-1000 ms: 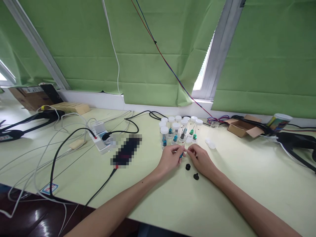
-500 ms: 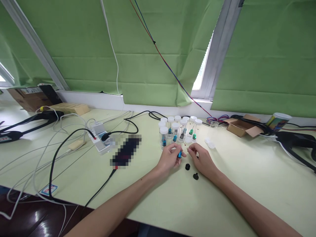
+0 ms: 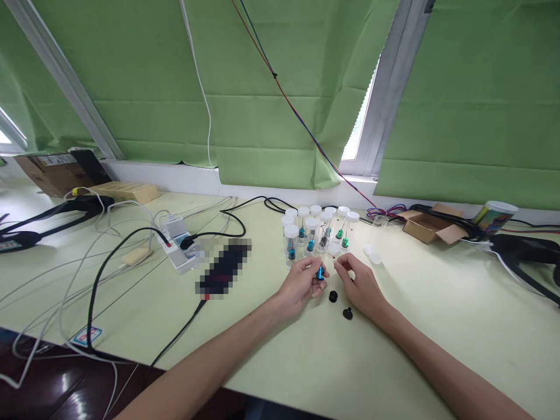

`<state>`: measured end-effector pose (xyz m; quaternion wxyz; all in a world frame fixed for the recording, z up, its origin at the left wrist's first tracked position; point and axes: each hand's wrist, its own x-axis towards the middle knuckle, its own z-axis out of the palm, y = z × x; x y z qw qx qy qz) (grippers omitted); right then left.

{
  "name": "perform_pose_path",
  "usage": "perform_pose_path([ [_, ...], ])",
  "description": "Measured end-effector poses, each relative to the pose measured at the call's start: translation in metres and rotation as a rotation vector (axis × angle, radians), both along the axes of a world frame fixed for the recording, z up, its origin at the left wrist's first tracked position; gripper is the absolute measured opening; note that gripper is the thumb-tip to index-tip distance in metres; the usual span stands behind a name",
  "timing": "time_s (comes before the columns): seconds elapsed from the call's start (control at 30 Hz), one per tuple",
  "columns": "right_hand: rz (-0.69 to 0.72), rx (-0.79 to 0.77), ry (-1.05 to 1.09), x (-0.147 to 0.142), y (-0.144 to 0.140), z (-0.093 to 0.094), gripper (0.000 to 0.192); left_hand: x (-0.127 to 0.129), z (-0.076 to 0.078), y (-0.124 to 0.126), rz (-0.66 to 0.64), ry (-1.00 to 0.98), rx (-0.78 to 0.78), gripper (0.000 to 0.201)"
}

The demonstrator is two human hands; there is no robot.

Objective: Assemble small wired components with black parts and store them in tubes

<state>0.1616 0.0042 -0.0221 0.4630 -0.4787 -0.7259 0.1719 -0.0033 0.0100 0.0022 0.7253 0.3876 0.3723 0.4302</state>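
My left hand (image 3: 301,283) is closed around a small shiny blue cylinder (image 3: 320,273), pinched between thumb and fingers. Just to its right, my right hand (image 3: 356,279) has thumb and forefinger drawn together; whatever is at their tips is too small to make out. Between and below the hands lie a black knob-like part (image 3: 333,296) and a flat black disc with a short stem (image 3: 347,313). Behind the hands stand several clear tubes with white caps (image 3: 291,245), holding blue, green and dark pieces with thin stems.
White round lids (image 3: 373,254) lie right of the tubes. A pixelated dark phone-like object (image 3: 225,269) and a power strip (image 3: 177,254) with cables are on the left. An opened small carton (image 3: 426,224) and a printed can (image 3: 494,217) stand back right.
The blue cylinder has turned slightly in my left hand and shows more of its side. My right hand has barely moved. The view has shifted a little.
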Motion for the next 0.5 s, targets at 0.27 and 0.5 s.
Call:
perform_pose_path([
  [0.27, 0.085, 0.052, 0.023, -0.007, -0.013, 0.003, 0.017, 0.003, -0.007, -0.001, -0.031, -0.07, -0.066, 0.024],
  [0.5, 0.106, 0.025, 0.038, -0.01, -0.013, 0.003, 0.017, 0.005, -0.007, -0.002, -0.046, -0.057, -0.048, 0.022],
])
